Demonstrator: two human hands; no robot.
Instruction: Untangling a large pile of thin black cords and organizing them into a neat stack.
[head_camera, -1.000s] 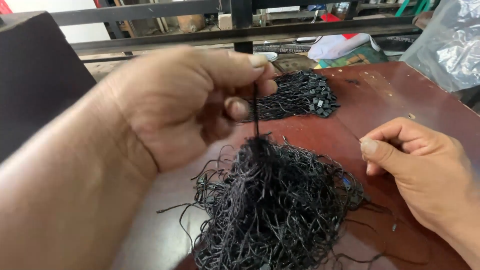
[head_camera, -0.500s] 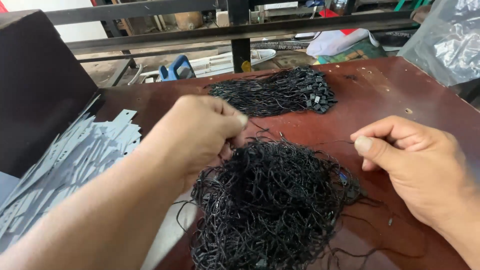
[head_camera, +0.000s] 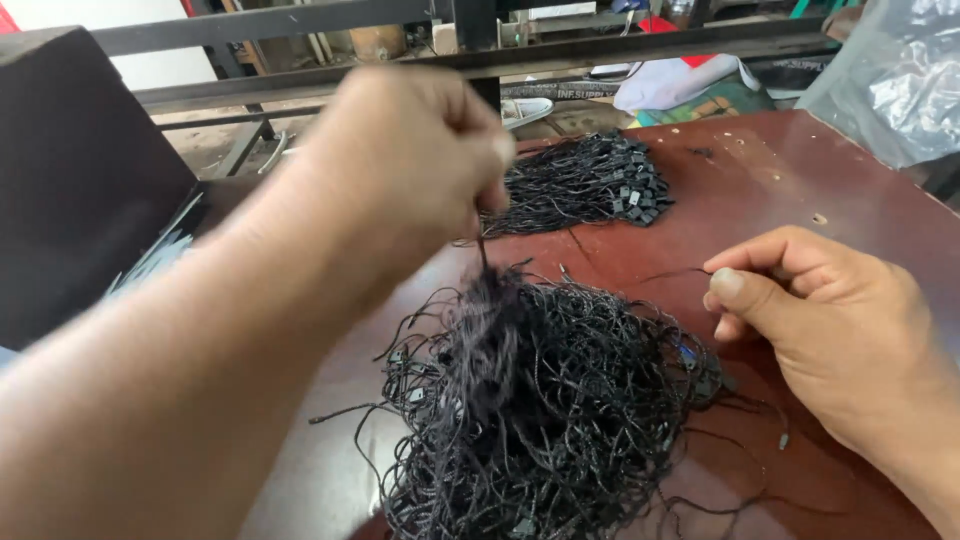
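A tangled heap of black tag strings lies on the dark red table. My left hand is raised above the heap, fingers pinched on one black string that it pulls upward, lifting part of the heap with it. My right hand rests on the table at the heap's right edge, thumb and forefinger pinched on a thin string end. A second, neater bundle of black strings with small square ends lies farther back on the table.
A dark panel stands at the left, with pale flat pieces beside it. Metal rails run across the back. A clear plastic bag sits at the far right, and cloth and clutter lie behind the table.
My left hand went down into the heap and has come back up, pulling a string and a clump of the heap upward. My right hand has barely moved.
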